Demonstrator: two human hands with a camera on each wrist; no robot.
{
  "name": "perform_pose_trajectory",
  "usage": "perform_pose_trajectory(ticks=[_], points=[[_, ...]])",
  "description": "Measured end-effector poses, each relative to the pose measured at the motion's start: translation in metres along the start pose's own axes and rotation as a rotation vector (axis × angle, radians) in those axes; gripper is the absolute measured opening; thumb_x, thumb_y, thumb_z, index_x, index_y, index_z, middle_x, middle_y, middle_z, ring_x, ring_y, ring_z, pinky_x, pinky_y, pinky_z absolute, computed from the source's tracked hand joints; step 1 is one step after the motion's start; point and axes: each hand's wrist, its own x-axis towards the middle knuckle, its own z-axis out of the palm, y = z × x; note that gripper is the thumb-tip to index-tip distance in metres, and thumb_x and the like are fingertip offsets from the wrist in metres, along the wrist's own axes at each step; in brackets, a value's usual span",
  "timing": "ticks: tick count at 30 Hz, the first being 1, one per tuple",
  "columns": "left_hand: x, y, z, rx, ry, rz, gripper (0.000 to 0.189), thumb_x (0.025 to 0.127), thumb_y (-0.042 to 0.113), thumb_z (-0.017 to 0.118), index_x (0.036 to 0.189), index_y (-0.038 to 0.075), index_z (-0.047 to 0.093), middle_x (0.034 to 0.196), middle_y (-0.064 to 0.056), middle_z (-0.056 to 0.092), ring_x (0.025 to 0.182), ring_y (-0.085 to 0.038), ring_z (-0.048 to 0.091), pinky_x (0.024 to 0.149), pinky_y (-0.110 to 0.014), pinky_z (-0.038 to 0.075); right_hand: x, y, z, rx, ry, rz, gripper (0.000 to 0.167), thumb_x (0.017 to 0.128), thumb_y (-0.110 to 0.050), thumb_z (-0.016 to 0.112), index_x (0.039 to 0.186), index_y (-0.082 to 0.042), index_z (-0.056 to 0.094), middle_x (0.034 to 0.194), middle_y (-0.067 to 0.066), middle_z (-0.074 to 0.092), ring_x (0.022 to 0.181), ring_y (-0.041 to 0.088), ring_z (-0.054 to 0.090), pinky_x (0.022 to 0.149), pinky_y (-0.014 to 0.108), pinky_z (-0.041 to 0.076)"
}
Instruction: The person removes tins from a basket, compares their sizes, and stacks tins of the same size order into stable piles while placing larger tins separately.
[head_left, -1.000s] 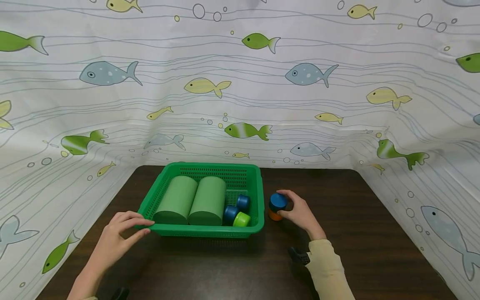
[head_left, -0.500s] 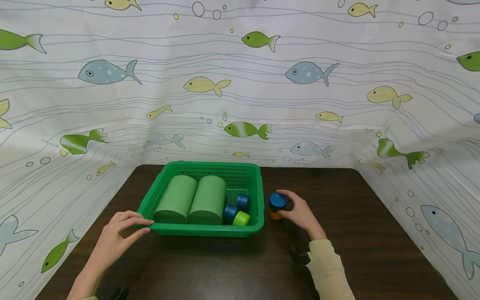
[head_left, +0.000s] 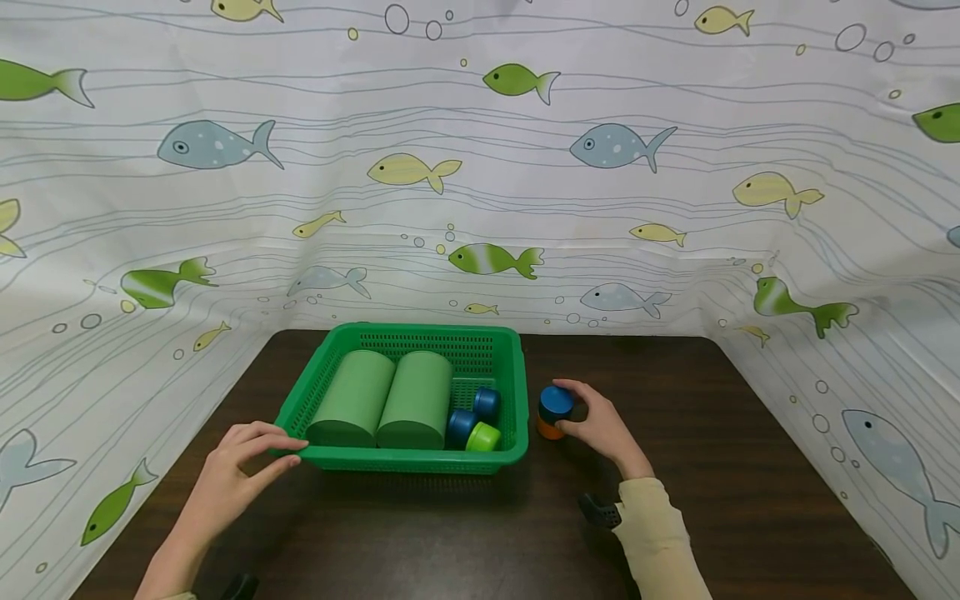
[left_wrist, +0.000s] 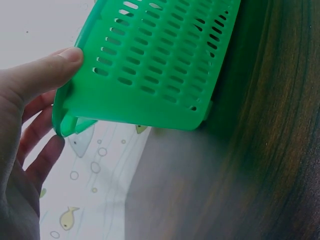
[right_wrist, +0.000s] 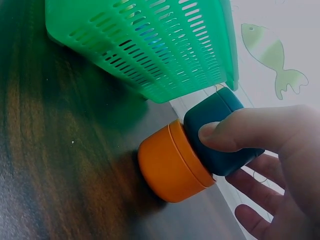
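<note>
My right hand (head_left: 606, 429) pinches a small blue round lidded container (head_left: 556, 402) between thumb and fingers. That container sits on top of an orange one (right_wrist: 172, 162), which stands on the table to the right of a green plastic basket (head_left: 420, 460). At the basket's near left corner, my left hand (head_left: 232, 471) holds the rim, with the thumb (left_wrist: 65, 62) on the near side and the fingers behind the edge. Inside the basket lie two large pale green cylinders (head_left: 415, 400), two small blue containers (head_left: 487, 404) and a lime green one (head_left: 483, 437).
The dark wooden table (head_left: 450, 533) carries everything. A white sheet (head_left: 480, 208) printed with fish stands behind it and along both sides. A black device (head_left: 599, 511) sits at my right wrist.
</note>
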Motion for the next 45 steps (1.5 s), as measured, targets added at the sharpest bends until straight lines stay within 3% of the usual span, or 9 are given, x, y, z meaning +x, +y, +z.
perform_pose_trajectory(ticks=[5,11,23,32,39,45], points=[[-0.001,0.0,0.0,0.001,-0.002,-0.008,0.041,0.061,-0.008,0.086,0.093,0.016,0.078,0.096,0.01,0.066,0.103,0.005,0.044,0.088,-0.008,0.03,0.0,-0.001,-0.001,-0.008,-0.014,-0.018,0.066,0.085,-0.011,0.075,0.145,-0.017,0.048,0.147,0.014,0.05,0.13,0.037,0.049,0.108,0.062,0.039],[-0.001,0.001,-0.001,0.004,-0.004,-0.012,0.041,0.061,-0.008,0.086,0.093,0.017,0.079,0.096,0.01,0.065,0.103,0.006,0.044,0.087,-0.008,0.03,0.005,-0.009,-0.009,-0.021,-0.028,-0.104,0.071,0.085,-0.014,0.076,0.148,-0.016,0.043,0.151,0.013,0.045,0.134,0.037,0.042,0.109,0.063,0.036],[-0.003,0.001,-0.002,0.007,-0.012,-0.009,0.043,0.061,-0.008,0.086,0.094,0.019,0.078,0.096,0.011,0.066,0.102,0.006,0.044,0.087,-0.008,0.031,0.039,-0.06,-0.024,-0.073,-0.068,-0.196,0.064,0.089,-0.022,0.073,0.146,-0.016,0.046,0.147,0.011,0.049,0.135,0.036,0.044,0.111,0.06,0.036],[-0.001,0.003,-0.001,-0.025,-0.001,0.013,0.043,0.062,-0.007,0.086,0.094,0.021,0.078,0.095,0.012,0.065,0.101,0.004,0.045,0.087,-0.008,0.031,0.067,-0.101,-0.025,-0.124,-0.177,-0.298,0.058,0.091,-0.019,0.069,0.145,-0.011,0.048,0.147,0.014,0.05,0.135,0.038,0.045,0.111,0.056,0.039],[0.0,0.004,0.0,-0.037,0.008,0.026,0.042,0.061,-0.006,0.086,0.094,0.019,0.078,0.094,0.01,0.066,0.101,0.003,0.046,0.087,-0.008,0.031,0.083,-0.117,-0.021,-0.209,-0.259,-0.324,0.058,0.091,-0.019,0.069,0.144,-0.007,0.049,0.147,0.013,0.051,0.137,0.038,0.045,0.113,0.053,0.038],[0.0,0.002,-0.001,-0.029,0.005,0.014,0.041,0.062,-0.008,0.085,0.094,0.016,0.078,0.095,0.009,0.066,0.102,0.003,0.045,0.088,-0.008,0.031,0.096,-0.127,-0.01,-0.257,-0.365,-0.298,0.061,0.088,-0.021,0.073,0.144,-0.01,0.049,0.149,0.011,0.049,0.141,0.033,0.043,0.115,0.051,0.037]])
